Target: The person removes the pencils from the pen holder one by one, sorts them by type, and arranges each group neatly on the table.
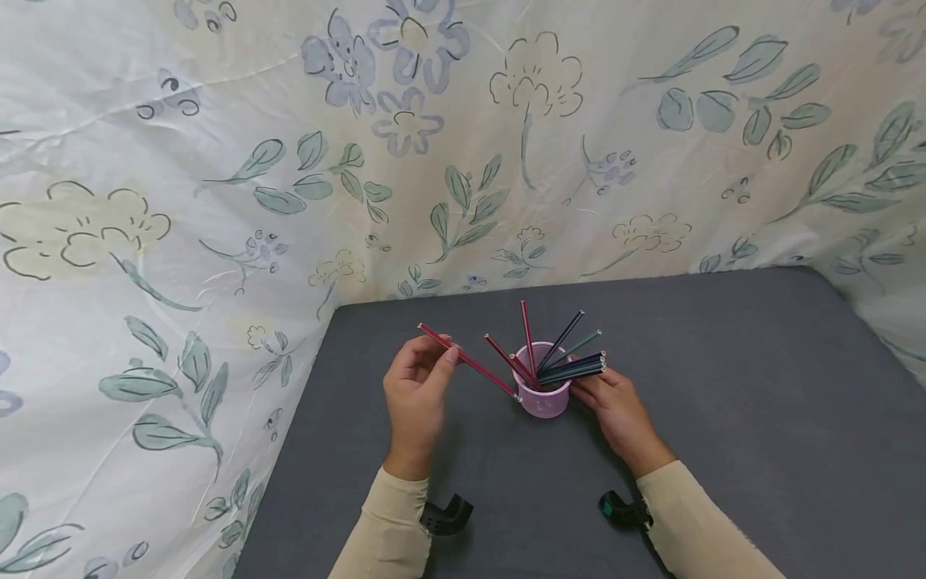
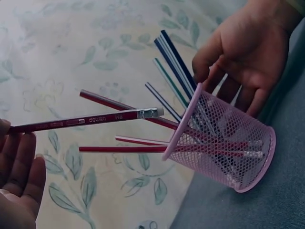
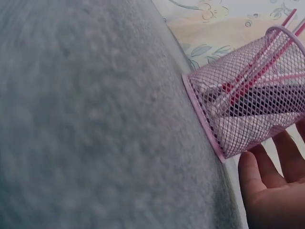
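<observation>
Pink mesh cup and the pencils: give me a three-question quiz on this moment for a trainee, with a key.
1. Which hand holds the red pencil outside the pink mesh cup?
2. True or false: the cup lies on its side on the gray table.
3. Fill in: in the left wrist view, the held pencil's ____ end faces the cup.

Key: 1. The left hand. 2. False; it stands upright. 3. Eraser.

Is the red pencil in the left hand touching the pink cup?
Apart. In the left wrist view, the eraser end of the held red pencil stops short of the pink cup, with a visible gap between.
</observation>
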Motion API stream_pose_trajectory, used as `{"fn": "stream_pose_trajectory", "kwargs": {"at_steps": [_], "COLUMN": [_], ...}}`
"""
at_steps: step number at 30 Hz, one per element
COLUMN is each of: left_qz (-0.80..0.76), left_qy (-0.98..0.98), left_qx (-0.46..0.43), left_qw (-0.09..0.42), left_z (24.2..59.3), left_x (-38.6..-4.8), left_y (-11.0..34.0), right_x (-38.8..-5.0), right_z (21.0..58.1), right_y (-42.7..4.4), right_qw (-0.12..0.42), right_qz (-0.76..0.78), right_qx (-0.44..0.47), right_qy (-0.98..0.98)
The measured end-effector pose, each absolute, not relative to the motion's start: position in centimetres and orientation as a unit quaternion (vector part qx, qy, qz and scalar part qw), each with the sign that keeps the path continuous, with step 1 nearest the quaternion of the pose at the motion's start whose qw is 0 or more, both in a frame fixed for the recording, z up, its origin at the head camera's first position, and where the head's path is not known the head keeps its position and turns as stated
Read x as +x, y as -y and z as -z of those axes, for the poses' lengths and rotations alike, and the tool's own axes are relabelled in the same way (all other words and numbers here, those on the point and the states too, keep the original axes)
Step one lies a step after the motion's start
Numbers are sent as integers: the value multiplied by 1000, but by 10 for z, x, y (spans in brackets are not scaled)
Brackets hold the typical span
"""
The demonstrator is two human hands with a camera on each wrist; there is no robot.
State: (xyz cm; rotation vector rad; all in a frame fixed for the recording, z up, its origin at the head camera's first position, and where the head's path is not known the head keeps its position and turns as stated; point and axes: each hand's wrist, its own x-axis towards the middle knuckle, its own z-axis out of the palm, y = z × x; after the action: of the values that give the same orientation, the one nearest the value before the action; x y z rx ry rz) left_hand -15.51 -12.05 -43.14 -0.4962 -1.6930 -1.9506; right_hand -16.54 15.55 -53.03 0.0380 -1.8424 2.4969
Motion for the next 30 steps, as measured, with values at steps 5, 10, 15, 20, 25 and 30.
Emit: {"fn": "stream_pose_trajectory", "kwargs": {"at_steps": [5,10,15,20,25,30], "left_qz": [724,721,722,729,738,738], "left_qy": [621,629,637,640,639,643], "left_qx": [-171,-168,-153,-127,-110,-105], "left_qw": [248,238,223,205,189,178], "left_z": [434,436,439,445,453,459], "left_x": [-156,-158,-160,-161,-164,-168], "left_y": [125,129,134,138,140,143], "right_x": [-166,-166,-166,-166,-166,-167], "right_z": [529,528,527,526,529,532], "right_y": [-152,-152,-152,-152,-153,-153], "right_qw": [43,60,62,63,64,68], "right_qz": [-813,-811,-807,-803,-803,-808], "right_qx": [11,19,17,15,18,24], "right_qy": [580,581,587,592,592,585]}}
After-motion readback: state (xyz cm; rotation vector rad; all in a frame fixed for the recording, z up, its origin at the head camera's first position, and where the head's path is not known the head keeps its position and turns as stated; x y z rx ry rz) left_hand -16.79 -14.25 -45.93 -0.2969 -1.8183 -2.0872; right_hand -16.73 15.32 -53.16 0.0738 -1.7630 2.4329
